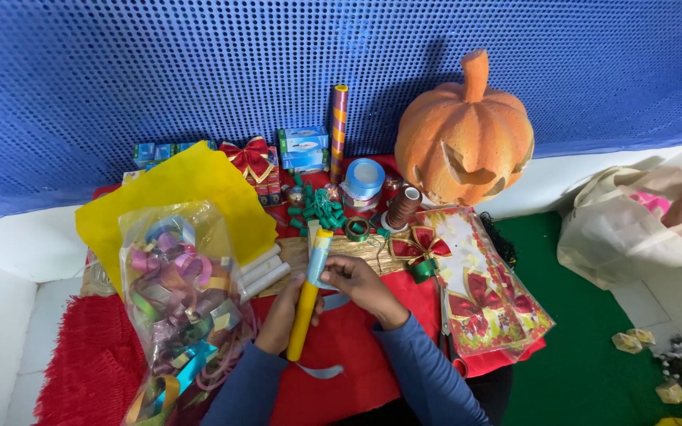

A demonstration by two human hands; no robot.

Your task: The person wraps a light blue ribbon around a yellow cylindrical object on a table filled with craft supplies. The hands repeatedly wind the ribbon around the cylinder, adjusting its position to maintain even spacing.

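The left hand [280, 315] is gripping a yellow paper-wrapped stick [307, 304] upright between both hands — the right hand [354, 276] is pinching pale blue ribbon [319, 259] around its top. Wrapping seems underway; next calls for steady tension.

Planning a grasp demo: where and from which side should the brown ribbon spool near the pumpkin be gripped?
Probably the spool is best gripped across its round body, coming from above. It stands upright with its open core up, and the top is free, while the blue tape roll, pumpkin and red bow crowd its sides. Fingers would likely fit front and back.
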